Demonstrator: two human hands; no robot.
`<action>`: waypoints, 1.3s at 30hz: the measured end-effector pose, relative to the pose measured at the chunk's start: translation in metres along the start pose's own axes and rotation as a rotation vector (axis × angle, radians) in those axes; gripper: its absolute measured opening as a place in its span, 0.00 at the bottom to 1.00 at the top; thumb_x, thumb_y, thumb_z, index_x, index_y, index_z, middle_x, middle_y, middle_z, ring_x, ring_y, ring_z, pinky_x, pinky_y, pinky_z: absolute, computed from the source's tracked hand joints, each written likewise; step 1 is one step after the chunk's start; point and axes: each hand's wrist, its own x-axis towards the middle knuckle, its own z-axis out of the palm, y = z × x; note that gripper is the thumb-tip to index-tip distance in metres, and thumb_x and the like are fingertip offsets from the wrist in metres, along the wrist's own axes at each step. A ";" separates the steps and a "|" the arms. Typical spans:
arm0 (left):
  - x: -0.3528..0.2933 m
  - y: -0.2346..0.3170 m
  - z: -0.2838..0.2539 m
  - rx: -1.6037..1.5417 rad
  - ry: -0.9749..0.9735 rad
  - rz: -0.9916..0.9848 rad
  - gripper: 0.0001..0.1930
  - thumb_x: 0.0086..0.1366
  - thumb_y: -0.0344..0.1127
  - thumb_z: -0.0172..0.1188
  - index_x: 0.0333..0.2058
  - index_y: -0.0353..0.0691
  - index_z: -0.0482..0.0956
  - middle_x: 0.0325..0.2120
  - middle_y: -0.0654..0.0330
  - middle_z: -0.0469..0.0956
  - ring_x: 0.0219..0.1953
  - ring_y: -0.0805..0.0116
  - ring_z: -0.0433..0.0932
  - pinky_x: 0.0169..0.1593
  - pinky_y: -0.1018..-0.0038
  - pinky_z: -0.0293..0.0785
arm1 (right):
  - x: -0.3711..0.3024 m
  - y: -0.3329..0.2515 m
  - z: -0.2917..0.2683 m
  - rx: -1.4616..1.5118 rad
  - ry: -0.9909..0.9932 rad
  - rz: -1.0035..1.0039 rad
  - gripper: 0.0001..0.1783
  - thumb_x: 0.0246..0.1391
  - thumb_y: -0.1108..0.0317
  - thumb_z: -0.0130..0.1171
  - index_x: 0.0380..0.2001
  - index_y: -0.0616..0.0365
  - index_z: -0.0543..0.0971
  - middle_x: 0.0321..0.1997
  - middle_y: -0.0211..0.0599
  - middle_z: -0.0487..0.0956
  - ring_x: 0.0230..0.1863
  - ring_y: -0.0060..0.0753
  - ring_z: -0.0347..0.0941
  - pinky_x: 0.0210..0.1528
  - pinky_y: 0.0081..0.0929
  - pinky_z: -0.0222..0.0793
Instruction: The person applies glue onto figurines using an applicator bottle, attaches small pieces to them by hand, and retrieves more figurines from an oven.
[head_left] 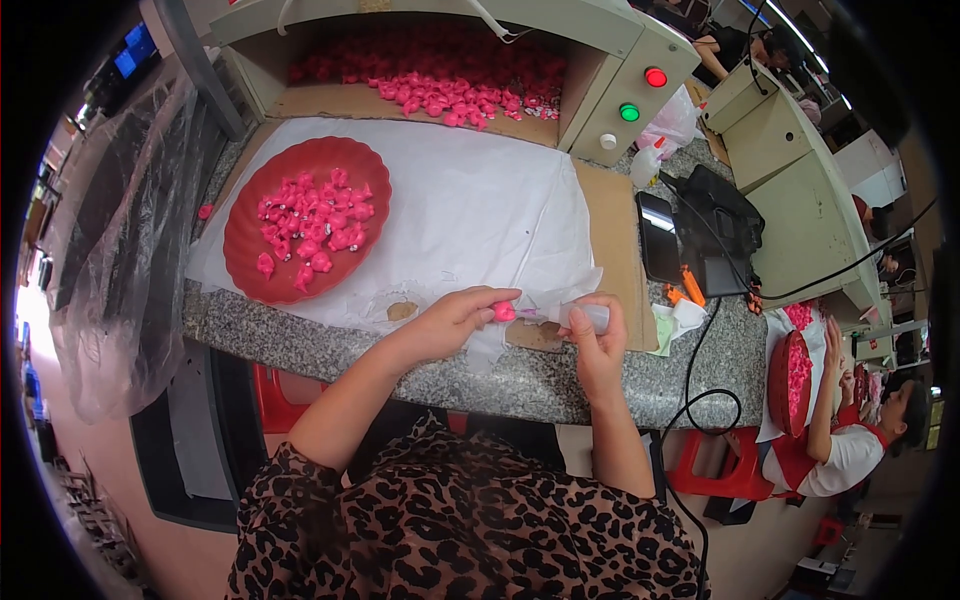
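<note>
Between the fingertips of my left hand (445, 325) is a small pink moulded piece (504, 312), held just above the front of the white paper (470, 210). My right hand (600, 352) is wrapped round a small translucent squeeze bottle (592, 318). The bottle lies nearly level, its thin nozzle pointing left at the piece; whether the tip touches it I cannot tell. To the left, a red scalloped dish (245, 235) carries many more such pink pieces (310, 215).
A grey cabinet (600, 75) with pink pieces inside stands at the back. Rightward lie a phone (657, 235), a black bag (725, 215), an orange tool (690, 287) and a white bottle (645, 165). A black cable (688, 385) hangs over the front edge. A co-worker (835, 450) sits far right.
</note>
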 end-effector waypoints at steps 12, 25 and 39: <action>0.000 -0.003 -0.005 -0.083 -0.056 -0.078 0.18 0.60 0.27 0.40 0.50 0.41 0.64 0.38 0.56 0.70 0.40 0.71 0.67 0.46 0.80 0.61 | 0.003 0.001 0.000 0.002 -0.008 0.000 0.10 0.50 0.68 0.51 0.32 0.60 0.65 0.29 0.33 0.69 0.25 0.21 0.66 0.28 0.16 0.64; -0.001 -0.001 0.004 -0.010 0.081 0.012 0.14 0.58 0.27 0.43 0.44 0.36 0.67 0.39 0.54 0.69 0.44 0.65 0.67 0.49 0.74 0.60 | -0.003 -0.009 0.004 -0.110 -0.035 -0.063 0.08 0.50 0.70 0.50 0.31 0.62 0.64 0.32 0.34 0.66 0.28 0.22 0.65 0.28 0.17 0.65; -0.002 -0.003 0.009 0.045 0.162 0.044 0.13 0.58 0.28 0.46 0.42 0.36 0.67 0.37 0.54 0.69 0.42 0.65 0.68 0.47 0.74 0.62 | -0.010 0.003 0.001 -0.243 -0.036 -0.189 0.08 0.50 0.72 0.49 0.32 0.63 0.64 0.32 0.35 0.65 0.27 0.21 0.65 0.29 0.16 0.63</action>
